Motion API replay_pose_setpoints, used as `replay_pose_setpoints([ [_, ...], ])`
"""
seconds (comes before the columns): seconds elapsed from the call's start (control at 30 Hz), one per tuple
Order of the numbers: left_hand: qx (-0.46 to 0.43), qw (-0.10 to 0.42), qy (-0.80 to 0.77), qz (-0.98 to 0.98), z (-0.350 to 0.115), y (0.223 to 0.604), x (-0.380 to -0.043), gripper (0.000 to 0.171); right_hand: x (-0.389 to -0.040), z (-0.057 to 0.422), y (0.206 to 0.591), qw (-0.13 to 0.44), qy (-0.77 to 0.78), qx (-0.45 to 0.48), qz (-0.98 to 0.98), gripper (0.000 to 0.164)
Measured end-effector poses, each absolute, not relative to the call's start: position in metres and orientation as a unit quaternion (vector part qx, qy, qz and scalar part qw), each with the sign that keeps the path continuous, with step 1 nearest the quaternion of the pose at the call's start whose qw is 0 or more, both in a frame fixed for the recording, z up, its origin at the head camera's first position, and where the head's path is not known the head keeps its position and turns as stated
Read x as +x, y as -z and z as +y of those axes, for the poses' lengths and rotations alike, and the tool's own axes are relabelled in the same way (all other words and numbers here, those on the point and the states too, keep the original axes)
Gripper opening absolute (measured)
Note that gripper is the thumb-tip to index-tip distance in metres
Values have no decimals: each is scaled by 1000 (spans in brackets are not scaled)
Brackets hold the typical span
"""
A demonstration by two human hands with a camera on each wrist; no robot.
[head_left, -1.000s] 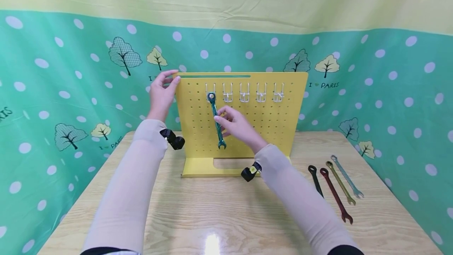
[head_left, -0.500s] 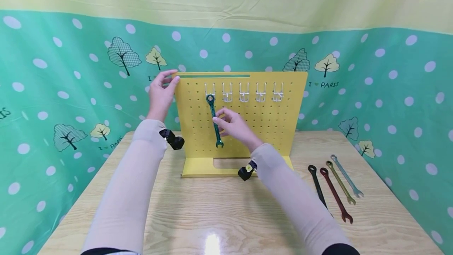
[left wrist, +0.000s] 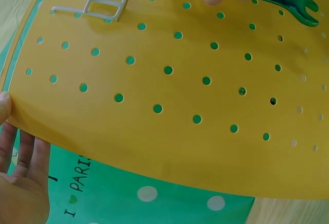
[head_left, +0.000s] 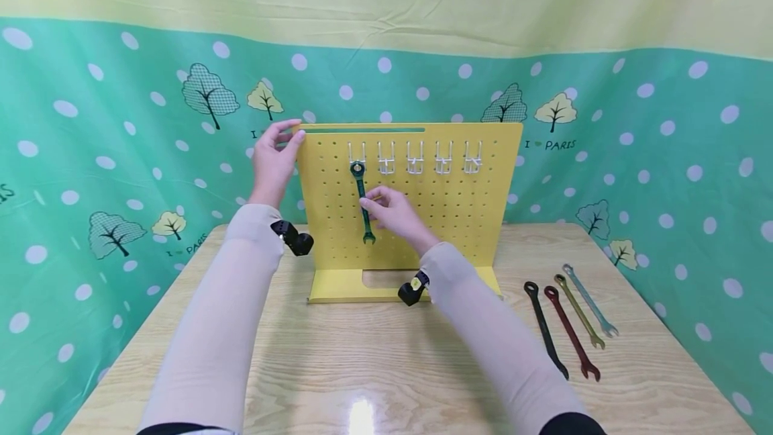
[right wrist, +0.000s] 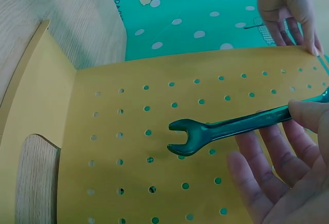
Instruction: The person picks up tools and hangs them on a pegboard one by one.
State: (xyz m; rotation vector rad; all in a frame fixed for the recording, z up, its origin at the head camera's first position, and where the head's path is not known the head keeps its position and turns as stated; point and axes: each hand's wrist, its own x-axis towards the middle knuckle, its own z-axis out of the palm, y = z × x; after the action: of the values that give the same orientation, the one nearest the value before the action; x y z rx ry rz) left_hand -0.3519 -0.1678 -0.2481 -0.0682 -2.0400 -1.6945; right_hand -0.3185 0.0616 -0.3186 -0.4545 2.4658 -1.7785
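We pinch green wrench (right wrist: 241,125) mid-shaft w/ R hand (head_left: 398,213), prob. for aim; ring end (head_left: 357,176) by leftmost hook (left wrist: 103,16). L hand (head_left: 274,161) clamps pegboard (head_left: 459,200) corner, prob. steadying it.

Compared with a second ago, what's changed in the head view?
The right hand, pinching the green wrench throughout, has shifted slightly left. The wrench's lower open end has moved left and a little up; its ring end sits slightly lower. The right sleeve moved left, uncovering the lower end of the black wrench. Nothing was let go. Unchanged: the left hand at the corner of the yellow pegboard.
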Motion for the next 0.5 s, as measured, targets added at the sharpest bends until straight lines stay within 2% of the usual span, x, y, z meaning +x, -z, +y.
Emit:
replay_pose_setpoints([
  [0.5, -26, 245, 616, -748, -167, 248, -352, 33, -317, 68, 321, 34, 609, -159, 776, 32],
])
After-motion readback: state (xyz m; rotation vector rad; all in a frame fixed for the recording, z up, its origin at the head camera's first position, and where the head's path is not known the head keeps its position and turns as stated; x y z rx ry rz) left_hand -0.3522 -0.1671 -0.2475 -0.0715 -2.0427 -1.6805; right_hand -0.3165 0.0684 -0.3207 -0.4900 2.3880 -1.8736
